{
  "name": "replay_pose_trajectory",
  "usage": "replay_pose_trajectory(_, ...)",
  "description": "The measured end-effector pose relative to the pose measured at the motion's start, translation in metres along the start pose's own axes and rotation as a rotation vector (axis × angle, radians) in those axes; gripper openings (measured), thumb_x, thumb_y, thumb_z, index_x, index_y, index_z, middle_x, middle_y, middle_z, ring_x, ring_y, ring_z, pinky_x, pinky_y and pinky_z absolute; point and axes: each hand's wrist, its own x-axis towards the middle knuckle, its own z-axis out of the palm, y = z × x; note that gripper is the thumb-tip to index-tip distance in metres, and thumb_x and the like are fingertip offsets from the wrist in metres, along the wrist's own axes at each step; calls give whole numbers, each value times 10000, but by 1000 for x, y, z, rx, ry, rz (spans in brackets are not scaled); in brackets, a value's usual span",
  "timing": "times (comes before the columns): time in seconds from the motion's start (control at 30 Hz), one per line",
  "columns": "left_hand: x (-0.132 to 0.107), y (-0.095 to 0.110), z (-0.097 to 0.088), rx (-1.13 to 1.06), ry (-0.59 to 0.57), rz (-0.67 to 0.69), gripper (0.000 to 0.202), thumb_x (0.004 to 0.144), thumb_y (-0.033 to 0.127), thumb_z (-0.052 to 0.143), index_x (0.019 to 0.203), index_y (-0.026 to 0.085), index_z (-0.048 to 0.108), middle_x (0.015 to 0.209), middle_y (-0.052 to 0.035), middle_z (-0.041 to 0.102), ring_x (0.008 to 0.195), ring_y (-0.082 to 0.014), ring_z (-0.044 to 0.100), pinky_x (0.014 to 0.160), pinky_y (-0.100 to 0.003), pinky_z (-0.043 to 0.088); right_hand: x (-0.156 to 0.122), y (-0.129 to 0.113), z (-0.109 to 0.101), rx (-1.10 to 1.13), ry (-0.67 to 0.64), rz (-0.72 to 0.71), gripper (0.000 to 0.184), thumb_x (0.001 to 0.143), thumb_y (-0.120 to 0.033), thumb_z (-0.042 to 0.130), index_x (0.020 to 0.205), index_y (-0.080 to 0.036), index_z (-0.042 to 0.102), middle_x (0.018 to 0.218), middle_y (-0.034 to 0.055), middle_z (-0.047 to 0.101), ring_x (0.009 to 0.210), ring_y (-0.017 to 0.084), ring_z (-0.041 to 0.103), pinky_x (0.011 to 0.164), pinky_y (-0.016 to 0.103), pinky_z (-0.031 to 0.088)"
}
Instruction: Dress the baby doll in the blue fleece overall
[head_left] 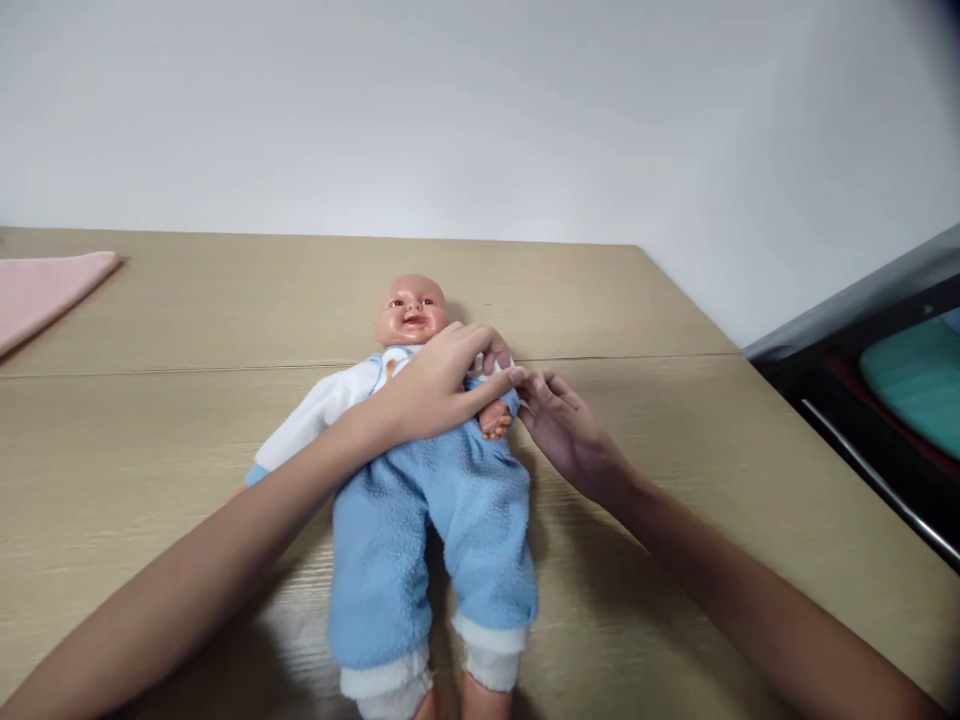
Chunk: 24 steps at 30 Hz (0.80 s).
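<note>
A baby doll [431,500] in a white top and fleecy blue overalls lies face up on the table, its head toward the wall. My left hand [442,385] reaches across the doll's chest, thumb and fingers closed around the bent arm's white sleeve. At the outer side of that same arm, my right hand [570,430] pinches the sleeve near the elbow, its fingertips meeting my left ones. The doll's small hand [495,420] sticks out of a blue cuff below my left thumb. Its other arm [319,415] stretches out to the left, partly behind my left forearm.
The wooden table [187,310] has a seam running across it and ends against a pale wall. A folded pink cloth [52,295] lies at the far left. Beyond the table's right edge is a black-framed object [847,390] with a teal surface.
</note>
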Motion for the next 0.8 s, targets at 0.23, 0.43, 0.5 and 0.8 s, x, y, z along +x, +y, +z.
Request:
replay_pose_trajectory(0.23,-5,-10,-30,-37,-322,-7,288,1093,496,644,1130,211,635,1028,-29,669,937,-214,635,835,-344,476,-15,0,-3,-330,5,-129,255,1042,-528,744,1109,-301,650,1036,15,651,957,199,649,910,352,566)
replay_pose_trajectory(0.43,-6,-14,-30,-82,-316,-3,153,1110,365,620,1129,213,615,1060,-31,676,971,-205,645,869,-329,487,-18,7,-2,-452,22,-259,158,1023,-429,796,1057,-308,701,1076,26,672,1057,221,689,990,395,566)
replay_pose_trajectory(0.5,-6,-13,-27,-72,-288,-24,171,1119,383,593,1145,215,606,1029,-26,673,937,-205,646,841,-333,483,-14,7,-1,-377,52,-253,199,1015,-456,803,975,-294,695,1038,18,682,1000,205,694,944,372,583)
replay_pose_trajectory(0.8,-4,-5,-6,-40,-115,-111,179,1089,398,584,1069,221,576,965,-17,690,864,-200,644,791,-336,461,-6,10,0,-181,168,-33,386,976,-612,801,986,-272,619,820,-40,639,779,154,620,785,284,550)
